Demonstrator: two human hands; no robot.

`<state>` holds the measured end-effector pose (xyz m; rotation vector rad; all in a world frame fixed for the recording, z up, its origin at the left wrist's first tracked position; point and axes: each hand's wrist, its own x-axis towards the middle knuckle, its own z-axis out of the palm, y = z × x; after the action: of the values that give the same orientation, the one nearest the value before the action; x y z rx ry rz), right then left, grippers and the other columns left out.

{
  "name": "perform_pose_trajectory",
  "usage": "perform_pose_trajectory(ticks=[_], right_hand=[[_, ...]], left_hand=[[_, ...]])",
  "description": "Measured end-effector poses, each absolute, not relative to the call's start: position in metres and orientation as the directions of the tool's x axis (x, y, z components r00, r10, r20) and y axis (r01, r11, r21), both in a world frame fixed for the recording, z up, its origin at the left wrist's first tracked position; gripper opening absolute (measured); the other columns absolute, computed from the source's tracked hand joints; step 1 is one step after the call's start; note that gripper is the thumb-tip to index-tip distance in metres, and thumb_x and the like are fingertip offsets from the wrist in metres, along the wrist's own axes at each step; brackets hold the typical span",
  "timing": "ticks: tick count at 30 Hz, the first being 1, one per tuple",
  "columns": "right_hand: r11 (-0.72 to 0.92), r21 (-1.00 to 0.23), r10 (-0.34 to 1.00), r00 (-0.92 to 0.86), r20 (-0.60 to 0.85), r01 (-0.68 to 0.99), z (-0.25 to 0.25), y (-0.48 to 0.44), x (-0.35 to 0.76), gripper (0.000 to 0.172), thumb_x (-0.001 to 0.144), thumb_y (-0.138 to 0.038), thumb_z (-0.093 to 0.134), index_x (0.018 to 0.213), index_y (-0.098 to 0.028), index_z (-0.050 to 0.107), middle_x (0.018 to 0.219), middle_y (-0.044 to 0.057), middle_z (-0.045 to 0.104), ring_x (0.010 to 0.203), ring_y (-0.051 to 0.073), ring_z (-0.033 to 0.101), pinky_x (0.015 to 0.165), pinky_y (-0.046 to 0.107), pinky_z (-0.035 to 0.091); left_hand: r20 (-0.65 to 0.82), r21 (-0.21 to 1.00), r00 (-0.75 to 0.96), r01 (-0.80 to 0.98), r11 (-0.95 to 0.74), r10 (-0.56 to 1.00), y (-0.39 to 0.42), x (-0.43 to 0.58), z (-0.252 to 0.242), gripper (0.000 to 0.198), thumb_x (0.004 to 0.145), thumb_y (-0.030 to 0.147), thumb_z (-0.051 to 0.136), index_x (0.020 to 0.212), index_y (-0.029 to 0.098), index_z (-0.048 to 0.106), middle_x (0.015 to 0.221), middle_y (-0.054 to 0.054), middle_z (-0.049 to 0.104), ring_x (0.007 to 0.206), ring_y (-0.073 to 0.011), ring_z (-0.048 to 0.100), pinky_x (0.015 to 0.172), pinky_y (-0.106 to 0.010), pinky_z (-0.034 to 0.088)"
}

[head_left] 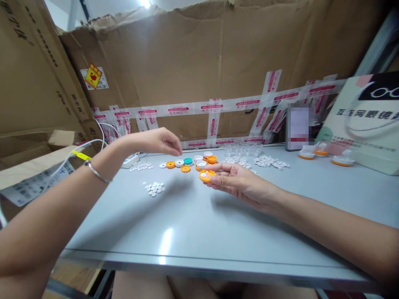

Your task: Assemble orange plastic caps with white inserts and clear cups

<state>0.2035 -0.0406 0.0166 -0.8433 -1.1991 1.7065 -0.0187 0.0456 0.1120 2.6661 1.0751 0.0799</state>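
Right hand (240,182) pinches an orange cap (203,179) above the tabletop (237,245), between its middle and back edge. Left hand (162,140) hovers near the teal cap (188,161), fingers bent; whether it grips anything, we cannot tell. Step, we judge: hold-and-reach — the next move would call for a steady right grip, a precise left pinch.

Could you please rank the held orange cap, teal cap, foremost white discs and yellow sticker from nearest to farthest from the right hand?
1. Orange cap: in right hand.
2. Teal cap: left, behind.
3. White discs: left, toward front.
4. Yellow sticker: left, on cardboard.
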Motion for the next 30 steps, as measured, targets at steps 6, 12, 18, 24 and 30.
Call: perform_pose_trajectory(ticks=[6, 12, 18, 24, 30], right_hand=[[-0.191, -0.952, 0.929, -0.356, -0.097, -0.240, 0.016, -0.037, 0.204, 0.035, 0.064, -0.021, 0.076, 0.096, -0.017, 0.062, 0.089, 0.003, 0.070, 0.082, 0.011, 0.065, 0.091, 0.028, 0.048], [-0.240, -0.942, 0.920, -0.365, -0.144, -0.235, 0.011, -0.032, 0.202, 0.034, 0.062, -0.021, 0.078, 0.092, -0.019, 0.064, 0.089, 0.002, 0.070, 0.083, 0.011, 0.065, 0.093, 0.029, 0.047], [-0.236, -0.940, 0.929, -0.341, -0.143, -0.248, 0.013, -0.033, 0.201, 0.029, 0.061, -0.022, 0.078, 0.088, -0.020, 0.066, 0.088, 0.001, 0.069, 0.083, 0.010, 0.064, 0.092, 0.027, 0.047], [-0.226, -0.942, 0.932, -0.337, -0.134, -0.248, 0.014, -0.034, 0.201, 0.030, 0.062, -0.021, 0.077, 0.090, -0.019, 0.065, 0.089, 0.001, 0.069, 0.083, 0.010, 0.064, 0.093, 0.028, 0.048], [-0.239, -0.934, 0.926, -0.352, -0.137, -0.266, 0.014, -0.034, 0.200, 0.030, 0.062, -0.020, 0.078, 0.090, -0.019, 0.065, 0.084, 0.001, 0.070, 0.081, 0.010, 0.065, 0.092, 0.027, 0.048]], left_hand=[[-0.557, 0.000, 0.413, 0.868, -0.497, 0.720, 0.080, -0.061, 0.102, 0.016, 0.058, 0.022, 0.066, 0.073, 0.019, 0.070, 0.076, -0.003, 0.069, 0.072, -0.0178, 0.059, 0.059, -0.021, 0.041], [-0.551, -0.006, 0.396, 0.879, -0.478, 0.735, 0.068, -0.083, 0.079, 0.021, 0.059, 0.023, 0.064, 0.080, 0.020, 0.067, 0.079, -0.002, 0.068, 0.071, -0.0167, 0.058, 0.058, -0.020, 0.039], [-0.515, 0.038, 0.433, 0.874, -0.485, 0.740, 0.068, -0.086, 0.066, 0.016, 0.061, 0.023, 0.061, 0.075, 0.018, 0.065, 0.074, -0.002, 0.067, 0.067, -0.0157, 0.057, 0.055, -0.021, 0.038], [-0.493, 0.101, 0.466, 0.869, -0.484, 0.734, 0.065, -0.086, 0.066, 0.015, 0.060, 0.024, 0.060, 0.072, 0.017, 0.067, 0.070, -0.003, 0.067, 0.065, -0.0156, 0.058, 0.055, -0.021, 0.039], [-0.446, 0.056, 0.473, 0.862, -0.503, 0.760, 0.065, -0.082, 0.065, 0.020, 0.061, 0.020, 0.055, 0.074, 0.017, 0.069, 0.073, -0.003, 0.069, 0.065, -0.0152, 0.059, 0.056, -0.021, 0.040]])
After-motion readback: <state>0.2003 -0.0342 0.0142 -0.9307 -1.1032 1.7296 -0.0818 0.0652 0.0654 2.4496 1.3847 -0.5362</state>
